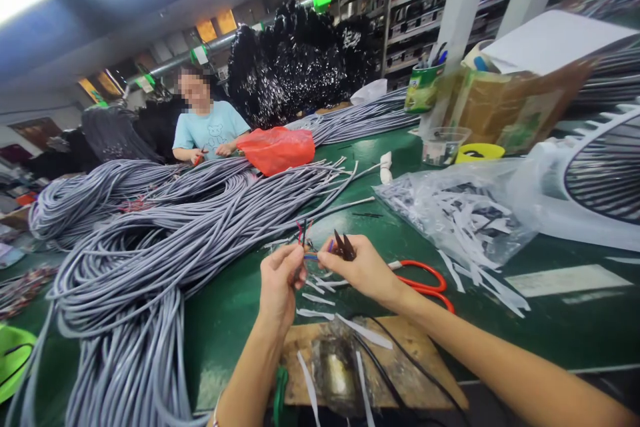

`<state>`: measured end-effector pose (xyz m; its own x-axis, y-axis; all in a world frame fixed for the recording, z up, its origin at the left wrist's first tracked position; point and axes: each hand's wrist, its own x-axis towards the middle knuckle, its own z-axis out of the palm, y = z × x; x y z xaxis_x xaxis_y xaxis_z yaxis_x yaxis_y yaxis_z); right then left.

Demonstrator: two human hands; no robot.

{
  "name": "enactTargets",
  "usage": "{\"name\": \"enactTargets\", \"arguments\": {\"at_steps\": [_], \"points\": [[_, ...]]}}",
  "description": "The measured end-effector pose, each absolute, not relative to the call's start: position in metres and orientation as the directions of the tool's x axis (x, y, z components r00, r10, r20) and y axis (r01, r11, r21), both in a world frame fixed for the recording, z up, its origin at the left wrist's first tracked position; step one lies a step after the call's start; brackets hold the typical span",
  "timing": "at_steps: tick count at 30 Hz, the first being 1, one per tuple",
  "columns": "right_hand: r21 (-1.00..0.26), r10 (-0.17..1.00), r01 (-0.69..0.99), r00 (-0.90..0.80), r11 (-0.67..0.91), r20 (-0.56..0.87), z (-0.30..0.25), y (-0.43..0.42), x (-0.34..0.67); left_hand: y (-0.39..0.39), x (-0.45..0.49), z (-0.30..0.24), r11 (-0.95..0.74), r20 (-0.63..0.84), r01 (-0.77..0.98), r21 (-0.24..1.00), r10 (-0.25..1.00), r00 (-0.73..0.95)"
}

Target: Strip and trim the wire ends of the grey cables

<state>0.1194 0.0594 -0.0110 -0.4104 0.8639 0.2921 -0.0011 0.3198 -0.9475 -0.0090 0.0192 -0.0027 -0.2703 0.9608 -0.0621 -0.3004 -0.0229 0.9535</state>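
My left hand [280, 280] is closed, pinching the end of a cable with thin coloured wires [311, 256] fanning out, red, black and blue among them. Close on its right, my right hand [363, 265] pinches at the same wires with thumb and forefinger. Dark pointed blades of small scissors [345, 247] stick up from the right hand, their handles hidden in the palm. Beneath the hands, white strips [319, 299] lie scattered on the green table [235, 320]. Red-handled scissors [425, 280] rest beyond my right wrist.
Bundles of grey cable [150, 247] cover the left side. A metal device on a wooden board [410, 353] sits at the near edge. A plastic bag of white strips [460, 213] and a fan [600, 173] stand right. A co-worker [210, 127] sits across, behind a red bag [280, 148].
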Motion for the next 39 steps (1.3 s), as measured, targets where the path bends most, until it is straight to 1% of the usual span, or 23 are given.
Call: {"name": "enactTargets", "arguments": {"at_steps": [3, 7, 10, 12, 14, 16, 18, 20, 21, 23, 25, 27, 28, 29, 33, 39], "points": [[-0.952, 0.864, -0.001, -0.420, 0.307, 0.279, -0.011, 0.058, 0.120, 0.019, -0.007, -0.002, -0.021, -0.076, -0.310, 0.950, 0.952, -0.296], [-0.945, 0.875, 0.019, -0.385, 0.326, 0.294, -0.012, 0.064, 0.122, 0.021, -0.006, -0.001, -0.060, -0.030, -0.295, 0.953, 0.956, -0.291], [-0.915, 0.888, 0.107, -0.308, 0.390, 0.342, -0.011, 0.076, 0.130, 0.024, -0.008, -0.003, -0.115, 0.021, -0.284, 0.952, 0.949, -0.316], [-0.881, 0.896, 0.223, -0.260, 0.418, 0.359, -0.010, 0.085, 0.137, 0.026, -0.010, -0.006, -0.131, 0.054, -0.231, 0.964, 0.948, -0.315], [-0.853, 0.901, 0.310, -0.253, 0.421, 0.353, -0.009, 0.091, 0.143, 0.027, -0.012, -0.008, -0.108, 0.066, -0.135, 0.985, 0.957, -0.281], [-0.849, 0.894, 0.308, -0.279, 0.429, 0.350, -0.009, 0.093, 0.144, 0.027, -0.014, -0.009, -0.071, 0.060, -0.039, 0.997, 0.970, -0.237], [-0.858, 0.882, 0.251, -0.279, 0.448, 0.379, -0.009, 0.092, 0.144, 0.027, -0.015, -0.009, -0.048, 0.051, 0.023, 0.999, 0.977, -0.207], [-0.857, 0.886, 0.239, -0.215, 0.456, 0.411, -0.009, 0.092, 0.144, 0.026, -0.016, -0.008, -0.029, 0.036, 0.040, 0.999, 0.979, -0.201], [-0.848, 0.892, 0.279, -0.177, 0.452, 0.417, -0.008, 0.092, 0.145, 0.026, -0.016, -0.008, -0.018, 0.025, 0.037, 0.999, 0.979, -0.204], [-0.784, 0.904, 0.456, -0.142, 0.421, 0.403, -0.007, 0.094, 0.148, 0.025, -0.017, -0.005, 0.002, 0.003, 0.025, 1.000, 0.978, -0.209], [-0.616, 0.923, 0.693, -0.216, 0.375, 0.319, -0.005, 0.097, 0.153, 0.024, -0.018, -0.003, 0.013, -0.007, 0.027, 1.000, 0.977, -0.213], [-0.427, 0.932, 0.829, -0.311, 0.361, 0.185, -0.004, 0.099, 0.156, 0.024, -0.019, -0.001, 0.005, 0.006, 0.048, 0.999, 0.972, -0.235], [-0.369, 0.931, 0.855, -0.341, 0.365, 0.130, -0.003, 0.100, 0.157, 0.024, -0.020, -0.001, -0.007, 0.023, 0.064, 0.998, 0.967, -0.254], [-0.338, 0.930, 0.867, -0.356, 0.366, 0.095, -0.003, 0.100, 0.157, 0.024, -0.021, -0.002, -0.023, 0.045, 0.084, 0.996, 0.961, -0.272], [-0.284, 0.939, 0.898, -0.341, 0.337, 0.040, -0.003, 0.098, 0.157, 0.026, -0.023, -0.008, -0.082, 0.134, 0.184, 0.979, 0.946, -0.295], [-0.191, 0.928, 0.920, -0.363, 0.343, -0.084, -0.006, 0.098, 0.160, 0.027, -0.023, -0.014, -0.062, 0.142, 0.237, 0.970, 0.931, -0.336]]}}
